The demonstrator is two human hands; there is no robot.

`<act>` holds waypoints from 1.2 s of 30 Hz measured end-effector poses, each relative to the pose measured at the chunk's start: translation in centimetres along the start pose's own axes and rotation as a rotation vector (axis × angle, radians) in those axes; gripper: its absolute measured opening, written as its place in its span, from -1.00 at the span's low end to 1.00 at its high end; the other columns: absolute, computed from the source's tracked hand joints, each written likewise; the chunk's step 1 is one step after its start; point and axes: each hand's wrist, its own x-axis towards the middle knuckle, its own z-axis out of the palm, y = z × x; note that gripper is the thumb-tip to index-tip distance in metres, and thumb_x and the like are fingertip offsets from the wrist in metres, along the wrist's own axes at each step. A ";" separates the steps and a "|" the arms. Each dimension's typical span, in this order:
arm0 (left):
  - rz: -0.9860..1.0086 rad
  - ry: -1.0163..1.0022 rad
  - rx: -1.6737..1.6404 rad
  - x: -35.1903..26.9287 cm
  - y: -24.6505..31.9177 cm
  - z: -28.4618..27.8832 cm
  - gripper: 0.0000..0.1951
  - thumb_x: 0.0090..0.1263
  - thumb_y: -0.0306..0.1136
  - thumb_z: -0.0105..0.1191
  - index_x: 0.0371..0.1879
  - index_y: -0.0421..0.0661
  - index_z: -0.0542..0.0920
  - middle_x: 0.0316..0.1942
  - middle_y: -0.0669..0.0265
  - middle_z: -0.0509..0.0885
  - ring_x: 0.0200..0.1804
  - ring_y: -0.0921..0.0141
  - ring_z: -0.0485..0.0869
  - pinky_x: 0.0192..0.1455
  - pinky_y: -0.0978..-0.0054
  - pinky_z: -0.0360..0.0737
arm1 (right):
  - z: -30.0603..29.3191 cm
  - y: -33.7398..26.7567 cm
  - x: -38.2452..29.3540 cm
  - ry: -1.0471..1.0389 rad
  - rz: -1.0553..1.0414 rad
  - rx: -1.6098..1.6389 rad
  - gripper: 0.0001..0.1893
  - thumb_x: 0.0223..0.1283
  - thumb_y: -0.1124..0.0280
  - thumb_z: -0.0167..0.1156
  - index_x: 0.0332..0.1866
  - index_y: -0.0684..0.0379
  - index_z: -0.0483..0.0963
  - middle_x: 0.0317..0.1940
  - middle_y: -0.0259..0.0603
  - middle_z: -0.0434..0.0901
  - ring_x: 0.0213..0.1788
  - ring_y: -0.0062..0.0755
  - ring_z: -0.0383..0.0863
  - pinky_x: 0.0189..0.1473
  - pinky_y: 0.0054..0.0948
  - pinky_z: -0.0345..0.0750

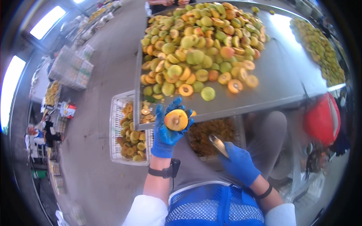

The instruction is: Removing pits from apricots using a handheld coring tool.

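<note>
My left hand (169,132), in a blue coated glove, holds a halved peach-like fruit (176,120) with its orange cut face up and a brown stone or hollow at its centre. Lower right, my right hand (240,162), in a blue knit glove, grips a pitting tool by its light handle (221,147); its curved metal end points to the upper left. Beyond both hands, a heap of green, yellow and reddish fruits (195,56), whole and halved, lies on a metal table (271,84). A few small cut pieces (145,111) rest at the table's near left corner.
A white plastic crate (114,135) with fruit halves stands left, below the table's corner. Between my legs a container holds brown bits (209,130). A red bag-like object (322,121) is at right. Another person's hands (167,2) show at the far edge. Stacked crates (72,66) stand left.
</note>
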 end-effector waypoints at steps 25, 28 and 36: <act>0.615 0.133 0.913 -2.5 -11.4 1.9 -0.45 0.64 -0.01 -0.28 -0.07 -0.33 0.59 -0.24 0.18 0.71 -0.20 0.37 0.68 -0.13 0.42 0.64 | 1.2 -1.6 0.1 -0.107 0.105 0.192 -0.66 0.21 0.36 0.20 -0.06 0.29 0.27 -0.45 0.18 0.57 -0.36 0.18 0.64 -0.35 -0.02 0.53; 0.779 0.166 1.144 -2.6 -11.5 2.0 -0.45 0.64 0.00 -0.26 -0.07 -0.33 0.59 -0.21 0.18 0.71 -0.20 0.37 0.69 -0.13 0.46 0.64 | 1.5 -1.5 -0.1 -0.164 0.112 0.417 -0.63 0.20 0.38 0.22 -0.01 0.32 0.28 -0.50 0.14 0.54 -0.44 0.14 0.62 -0.41 -0.07 0.49; 0.196 0.137 0.873 -1.7 -9.8 1.1 -0.41 0.63 -0.02 -0.28 -0.25 -0.33 0.68 -0.30 0.15 0.74 -0.36 0.38 0.69 -0.26 0.51 0.64 | 2.7 -0.4 -0.9 -0.112 -0.002 0.162 -0.51 0.16 0.39 0.25 0.08 0.46 0.26 -0.47 0.22 0.54 -0.45 0.17 0.60 -0.41 -0.08 0.49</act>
